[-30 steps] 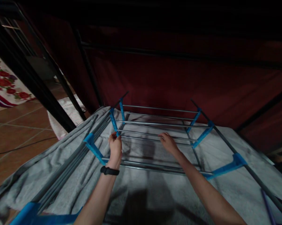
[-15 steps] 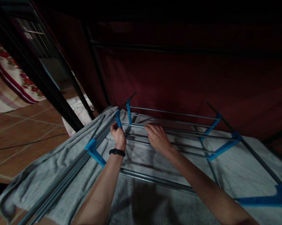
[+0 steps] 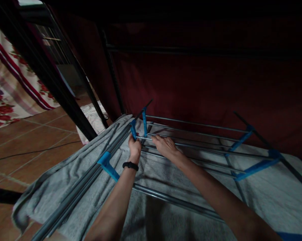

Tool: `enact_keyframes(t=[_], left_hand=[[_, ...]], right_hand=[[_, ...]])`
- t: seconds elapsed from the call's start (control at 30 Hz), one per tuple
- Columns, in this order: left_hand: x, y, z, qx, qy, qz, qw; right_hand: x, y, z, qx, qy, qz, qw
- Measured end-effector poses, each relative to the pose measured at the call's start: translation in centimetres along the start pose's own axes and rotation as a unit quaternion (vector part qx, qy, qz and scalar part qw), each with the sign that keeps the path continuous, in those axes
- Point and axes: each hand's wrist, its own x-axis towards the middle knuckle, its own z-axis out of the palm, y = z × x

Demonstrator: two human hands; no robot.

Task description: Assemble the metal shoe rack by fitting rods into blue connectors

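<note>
A rack of grey metal tubes point(image 3: 181, 203) joined by blue plastic brackets lies before me. My left hand point(image 3: 135, 147), with a black band on the wrist, is closed at the lower end of a blue plastic bracket point(image 3: 133, 128) on the rack's left side. My right hand point(image 3: 165, 146) lies over a crosswise metal tube point(image 3: 211, 148) near that bracket, its fingers curled round it. The far sides of the fingers of both hands are partly hidden. Nearer to me, another blue bracket point(image 3: 108, 165) sits beside my left forearm.
A grey blanket point(image 3: 274, 197) lies under the rack. Loose-looking long tubes point(image 3: 65, 197) run along its left side. Black metal posts point(image 3: 63, 97) stand at the left, and a dark red curtain point(image 3: 191, 87) hangs behind. A cable point(image 3: 35, 152) crosses the tiled floor point(image 3: 50, 134).
The view has turned a little to the left. My right hand has slid left along the tube, closer to my left hand, which stays at the same bracket.
</note>
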Motion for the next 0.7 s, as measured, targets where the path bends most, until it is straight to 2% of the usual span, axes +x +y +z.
enact_keyframes(t=[0.47,0.6,0.7], left_hand=[[0.1,-0.2,-0.1,0.016,-0.005,0.002,1.0],[0.5,0.0,-0.1,0.043,-0.014,-0.014,0.999],[1.1,-0.3,0.0,0.056,-0.007,-0.003,0.998]], right_hand=[[0.1,0.0,-0.1,0.02,0.003,0.014,1.0],[0.1,0.0,-0.2,0.025,0.016,0.002,1.0],[0.2,0.1,0.1,0.007,0.039,0.008,0.999]])
